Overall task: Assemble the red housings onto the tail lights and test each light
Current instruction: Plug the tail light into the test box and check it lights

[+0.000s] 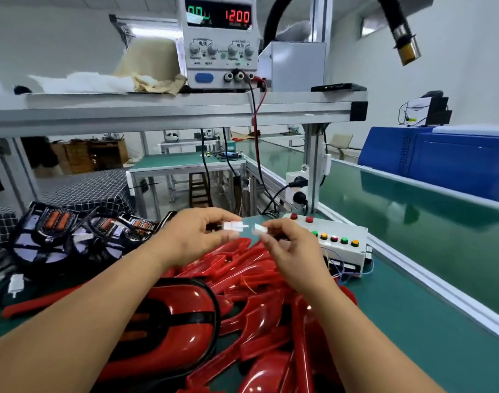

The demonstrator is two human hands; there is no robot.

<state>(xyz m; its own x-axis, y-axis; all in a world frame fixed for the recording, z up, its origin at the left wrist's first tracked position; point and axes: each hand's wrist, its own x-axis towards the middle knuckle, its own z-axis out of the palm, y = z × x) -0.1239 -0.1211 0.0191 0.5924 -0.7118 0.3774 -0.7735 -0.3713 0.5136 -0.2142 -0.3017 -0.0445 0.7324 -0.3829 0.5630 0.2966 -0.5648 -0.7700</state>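
The left hand (197, 236) pinches a white plug (235, 226) and the right hand (288, 251) a white socket (260, 230), not yet joined. Below the fingers lies one finished tail light (171, 316), likely under test. Many red housings (259, 282) wait beside it.

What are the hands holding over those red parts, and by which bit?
The left hand pinches a small white plastic connector by its rear end; the right hand pinches a second white connector likewise. Their front ends face each other, apart.

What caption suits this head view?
Left hand and right hand each pinch a white connector, unmated, above red housings.
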